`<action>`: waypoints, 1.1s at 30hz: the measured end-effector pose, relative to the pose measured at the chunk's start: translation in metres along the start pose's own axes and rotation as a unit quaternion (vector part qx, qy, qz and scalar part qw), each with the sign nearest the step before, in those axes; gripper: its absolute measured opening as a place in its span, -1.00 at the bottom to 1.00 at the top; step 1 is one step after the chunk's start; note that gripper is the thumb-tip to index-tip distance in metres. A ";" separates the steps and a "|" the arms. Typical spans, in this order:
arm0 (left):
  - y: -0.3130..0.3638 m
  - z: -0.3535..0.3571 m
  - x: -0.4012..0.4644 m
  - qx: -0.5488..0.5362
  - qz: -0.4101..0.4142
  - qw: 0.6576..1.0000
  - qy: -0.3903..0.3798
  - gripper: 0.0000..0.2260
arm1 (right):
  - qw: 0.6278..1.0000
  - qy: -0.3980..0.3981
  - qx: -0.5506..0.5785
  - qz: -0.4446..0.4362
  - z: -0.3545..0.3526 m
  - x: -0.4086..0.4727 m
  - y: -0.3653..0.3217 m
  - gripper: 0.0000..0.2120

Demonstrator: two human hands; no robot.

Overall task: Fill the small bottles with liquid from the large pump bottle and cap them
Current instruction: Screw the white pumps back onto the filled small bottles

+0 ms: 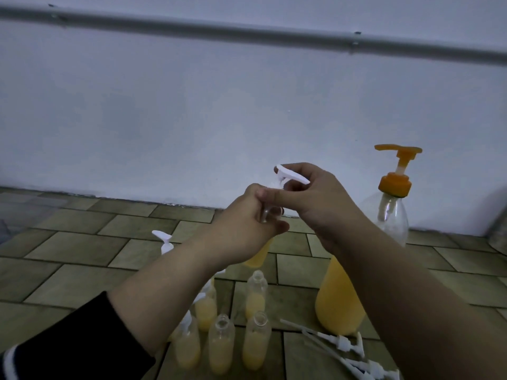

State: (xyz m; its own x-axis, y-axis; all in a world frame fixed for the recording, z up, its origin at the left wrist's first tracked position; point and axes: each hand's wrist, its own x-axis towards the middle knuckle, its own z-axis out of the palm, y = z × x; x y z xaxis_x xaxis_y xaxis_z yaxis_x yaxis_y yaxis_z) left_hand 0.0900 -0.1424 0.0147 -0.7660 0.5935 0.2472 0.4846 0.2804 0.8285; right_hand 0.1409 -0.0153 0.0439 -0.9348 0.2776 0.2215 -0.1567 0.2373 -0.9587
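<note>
My left hand (251, 223) grips the neck of a small clear bottle (259, 255) partly filled with yellow liquid, held up above the floor. My right hand (315, 198) pinches the white pump cap (292, 175) sitting on top of that bottle. The large pump bottle (340, 294), with an orange pump head (397, 165) and yellow liquid in its lower half, stands on the floor at the right, partly behind my right forearm. Several small bottles (220, 344) with yellow liquid stand on the floor below my arms; three of them are uncapped.
Loose white pump caps (345, 346) with long tubes lie on the tiled floor (82, 270) at the lower right. Another capped small bottle's white pump (163, 241) shows behind my left forearm. A white wall (192, 119) with a grey pipe (247, 31) stands close behind.
</note>
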 end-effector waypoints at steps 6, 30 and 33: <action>0.003 -0.008 0.000 -0.007 -0.016 1.000 -0.009 -0.73 | 0.999 -0.033 0.020 -0.037 -0.008 0.001 -0.001 -0.62; -0.008 -0.010 0.008 -0.035 -0.018 0.999 -0.003 -0.83 | 0.998 0.027 0.037 0.045 -0.005 0.010 0.011 -0.89; -0.012 -0.007 0.018 0.045 0.002 0.999 0.010 -0.82 | 0.994 0.091 0.044 0.047 0.004 0.013 0.017 -0.87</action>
State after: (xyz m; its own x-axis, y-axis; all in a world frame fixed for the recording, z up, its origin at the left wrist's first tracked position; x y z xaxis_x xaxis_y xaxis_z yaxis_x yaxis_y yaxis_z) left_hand 0.0680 -0.1404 0.0125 -0.7719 0.5799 0.2605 0.5230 0.3462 0.7788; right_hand 0.1247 -0.0119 0.0296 -0.8747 0.4601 0.1520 -0.1065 0.1234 -0.9866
